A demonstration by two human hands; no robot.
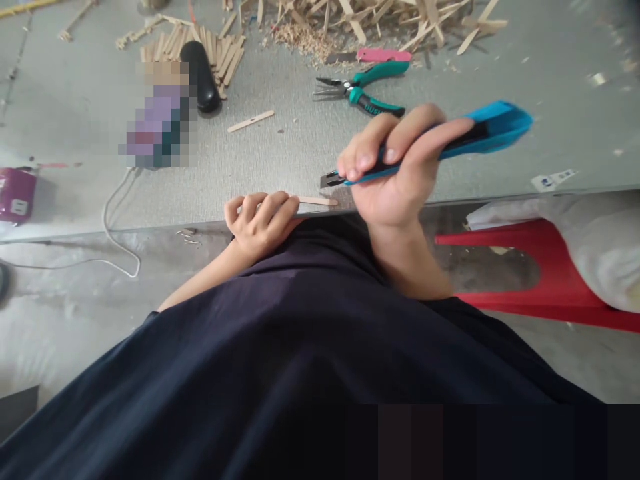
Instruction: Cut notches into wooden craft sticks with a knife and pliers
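My right hand [395,173] is closed around a blue utility knife [485,133], whose dark blade end points left, just above the table's near edge. My left hand [260,220] is curled at that edge, its fingers pressing a thin wooden stick [320,200] flat on the grey table [300,153]. The stick's free end pokes out to the right, just below the knife tip.
Green-handled pliers [365,90] and a pink tool [383,55] lie further back, before a heap of wood sticks and shavings [360,23]. A black cylinder [201,77] rests on stacked sticks; one loose stick [251,121] lies nearby. A purple object [17,193], white cable [117,220], red stool [540,267].
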